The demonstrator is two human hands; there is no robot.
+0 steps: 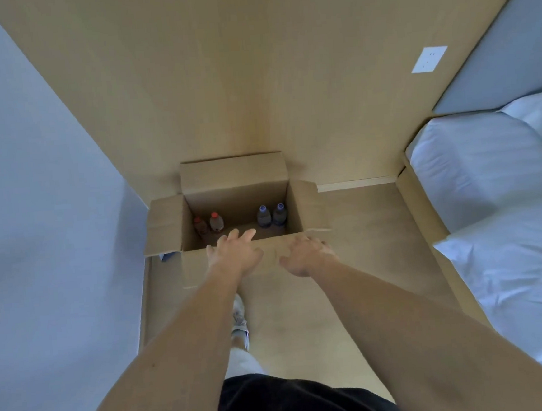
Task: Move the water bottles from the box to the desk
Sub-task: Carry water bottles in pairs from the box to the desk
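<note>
An open cardboard box (167,226) stands on the floor against the wooden wall, flaps spread. Inside, two red-capped bottles (209,223) stand at the left and two blue-capped bottles (271,215) at the right, all upright. My left hand (234,252) reaches over the box's near edge with fingers spread, holding nothing. My right hand (306,254) hovers above the near flap to the right, fingers loosely curled and empty. No desk is in view.
A bed with white sheets (496,203) and a grey headboard (504,57) fills the right side. A pale wall (37,223) bounds the left. My shoe (239,321) is on the wooden floor (362,230) in the narrow aisle. A white socket (429,59) sits on the wall.
</note>
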